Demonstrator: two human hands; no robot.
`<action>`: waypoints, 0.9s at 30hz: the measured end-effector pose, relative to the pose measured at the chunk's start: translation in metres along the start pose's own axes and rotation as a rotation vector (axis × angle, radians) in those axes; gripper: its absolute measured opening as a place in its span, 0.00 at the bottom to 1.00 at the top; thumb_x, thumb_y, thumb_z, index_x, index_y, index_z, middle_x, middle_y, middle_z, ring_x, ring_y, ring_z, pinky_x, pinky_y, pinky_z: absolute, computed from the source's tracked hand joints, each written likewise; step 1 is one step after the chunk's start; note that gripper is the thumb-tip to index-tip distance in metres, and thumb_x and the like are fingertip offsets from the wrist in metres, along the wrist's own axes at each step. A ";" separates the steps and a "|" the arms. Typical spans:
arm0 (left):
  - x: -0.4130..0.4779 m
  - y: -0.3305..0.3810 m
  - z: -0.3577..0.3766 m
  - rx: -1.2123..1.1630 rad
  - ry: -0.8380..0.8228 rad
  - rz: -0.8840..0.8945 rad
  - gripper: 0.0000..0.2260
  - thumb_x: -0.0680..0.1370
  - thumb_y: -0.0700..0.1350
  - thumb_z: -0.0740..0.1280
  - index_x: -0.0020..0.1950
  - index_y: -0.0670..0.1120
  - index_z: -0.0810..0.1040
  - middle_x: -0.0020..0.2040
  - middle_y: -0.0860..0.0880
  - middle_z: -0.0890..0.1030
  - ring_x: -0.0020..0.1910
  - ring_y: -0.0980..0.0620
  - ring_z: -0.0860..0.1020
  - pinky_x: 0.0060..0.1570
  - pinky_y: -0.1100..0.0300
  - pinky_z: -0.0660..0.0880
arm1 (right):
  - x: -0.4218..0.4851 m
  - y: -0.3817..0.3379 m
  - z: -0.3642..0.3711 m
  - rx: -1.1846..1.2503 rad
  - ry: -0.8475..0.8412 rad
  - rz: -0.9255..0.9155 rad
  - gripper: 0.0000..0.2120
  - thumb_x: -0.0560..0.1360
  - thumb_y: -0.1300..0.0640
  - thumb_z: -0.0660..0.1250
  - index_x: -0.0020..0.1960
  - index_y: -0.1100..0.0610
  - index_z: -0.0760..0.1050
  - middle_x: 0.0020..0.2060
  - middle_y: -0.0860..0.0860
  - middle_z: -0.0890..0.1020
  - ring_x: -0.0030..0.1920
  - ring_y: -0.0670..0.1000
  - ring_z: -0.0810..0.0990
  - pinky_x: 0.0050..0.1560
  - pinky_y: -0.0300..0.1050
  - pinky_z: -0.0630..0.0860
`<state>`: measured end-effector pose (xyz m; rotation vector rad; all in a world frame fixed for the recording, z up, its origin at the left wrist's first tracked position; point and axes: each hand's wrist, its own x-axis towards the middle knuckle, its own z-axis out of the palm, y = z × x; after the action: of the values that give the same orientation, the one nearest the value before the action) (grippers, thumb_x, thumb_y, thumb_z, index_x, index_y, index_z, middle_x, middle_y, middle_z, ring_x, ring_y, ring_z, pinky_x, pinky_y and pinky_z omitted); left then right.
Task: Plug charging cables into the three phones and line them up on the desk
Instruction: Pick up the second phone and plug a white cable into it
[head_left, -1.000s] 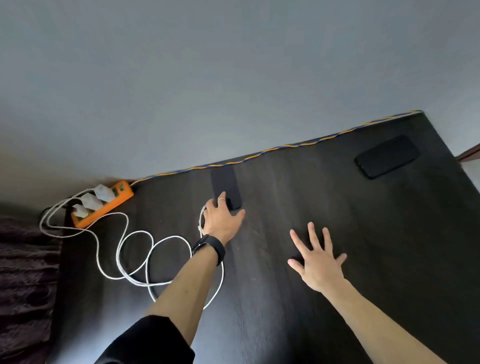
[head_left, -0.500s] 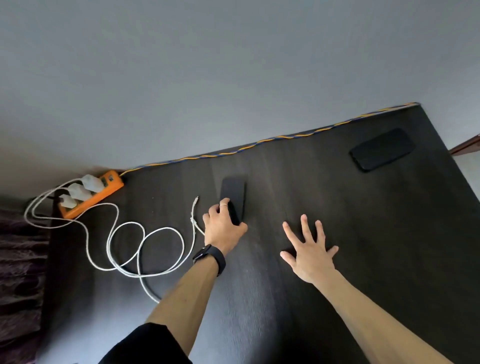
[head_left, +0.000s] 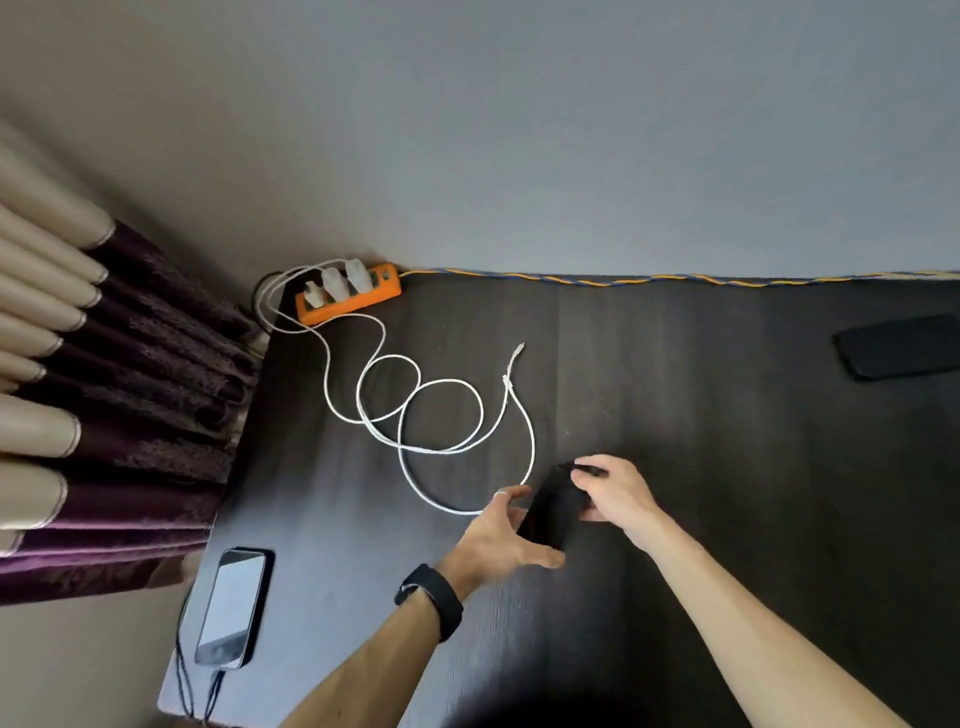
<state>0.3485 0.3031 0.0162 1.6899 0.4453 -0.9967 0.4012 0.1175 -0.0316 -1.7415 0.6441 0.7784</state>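
Note:
A black phone (head_left: 550, 512) is held between both hands near the middle of the dark desk (head_left: 727, 467). My left hand (head_left: 498, 535), with a black watch on the wrist, grips its lower end. My right hand (head_left: 615, 491) pinches its upper end. Two white charging cables (head_left: 447, 415) loop across the desk from an orange power strip (head_left: 358, 299); their free plugs (head_left: 517, 353) lie just beyond the hands. A second phone (head_left: 231, 605) lies at the front left corner with a dark cable in its bottom end. A third black phone (head_left: 898, 345) lies at the far right.
Purple and beige curtains (head_left: 114, 395) hang left of the desk. A blue-and-orange braided cord (head_left: 649, 279) runs along the desk's back edge against the grey wall. White chargers sit in the power strip.
The black phone has been pulled from the back of the desk toward me. My right hand left the desk surface and took its upper end. The view has swung left, showing the corner phone.

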 end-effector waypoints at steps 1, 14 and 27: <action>-0.006 -0.006 -0.010 -0.050 0.022 -0.005 0.37 0.67 0.44 0.80 0.71 0.51 0.65 0.54 0.56 0.80 0.52 0.62 0.79 0.45 0.69 0.76 | -0.003 -0.002 0.013 0.006 -0.029 -0.018 0.13 0.78 0.60 0.70 0.62 0.57 0.80 0.48 0.53 0.80 0.46 0.52 0.82 0.39 0.49 0.84; -0.074 -0.106 -0.122 -0.590 0.404 -0.102 0.12 0.77 0.39 0.71 0.59 0.44 0.76 0.49 0.45 0.84 0.41 0.50 0.82 0.30 0.64 0.73 | 0.091 -0.028 0.110 -0.362 0.248 -0.046 0.35 0.64 0.27 0.59 0.55 0.54 0.77 0.48 0.54 0.86 0.49 0.61 0.86 0.56 0.56 0.81; -0.107 -0.152 -0.179 -0.839 0.414 -0.002 0.12 0.77 0.40 0.70 0.60 0.45 0.77 0.45 0.47 0.86 0.43 0.50 0.83 0.45 0.58 0.74 | 0.017 -0.089 0.124 -0.551 0.521 -0.064 0.16 0.79 0.60 0.63 0.63 0.67 0.65 0.59 0.67 0.79 0.60 0.69 0.78 0.56 0.58 0.76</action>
<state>0.2485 0.5411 0.0236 1.1030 0.9777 -0.3457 0.4545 0.2605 -0.0172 -2.4995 0.7557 0.4741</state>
